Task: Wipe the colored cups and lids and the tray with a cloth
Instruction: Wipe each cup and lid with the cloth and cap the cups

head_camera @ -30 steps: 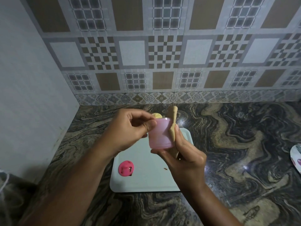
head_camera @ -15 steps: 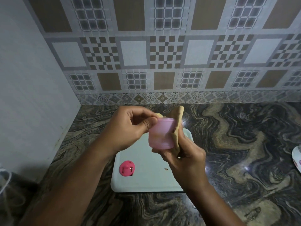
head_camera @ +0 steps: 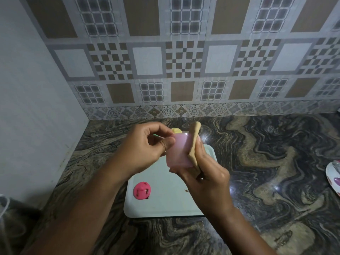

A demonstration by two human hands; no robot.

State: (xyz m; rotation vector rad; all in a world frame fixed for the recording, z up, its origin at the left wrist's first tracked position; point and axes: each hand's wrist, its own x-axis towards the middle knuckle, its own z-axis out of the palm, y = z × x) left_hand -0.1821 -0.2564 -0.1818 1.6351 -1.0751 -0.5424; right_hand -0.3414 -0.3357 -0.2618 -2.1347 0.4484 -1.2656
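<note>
A pale pink cup (head_camera: 179, 150) is held upright above the tray, between both hands. My left hand (head_camera: 147, 146) pinches its rim at the left with thumb and fingers. My right hand (head_camera: 204, 173) cradles the cup from below and presses a tan folded cloth (head_camera: 194, 144) against its right side. The pale green tray (head_camera: 165, 201) lies on the counter beneath. A bright pink lid (head_camera: 142, 190) sits on the tray's left part. A yellow item (head_camera: 176, 130) peeks out behind the cup, mostly hidden. A small brown speck (head_camera: 186, 190) lies on the tray.
The dark marbled counter (head_camera: 266, 162) stretches to the right, where the edge of a patterned plate (head_camera: 334, 174) shows. A tiled wall stands behind and a plain wall at the left. A dark object (head_camera: 7, 214) sits at the lower left.
The cloth has shifted along the cup's right side and now stands up past the rim. The cup has tilted slightly. Both hands stay on it.
</note>
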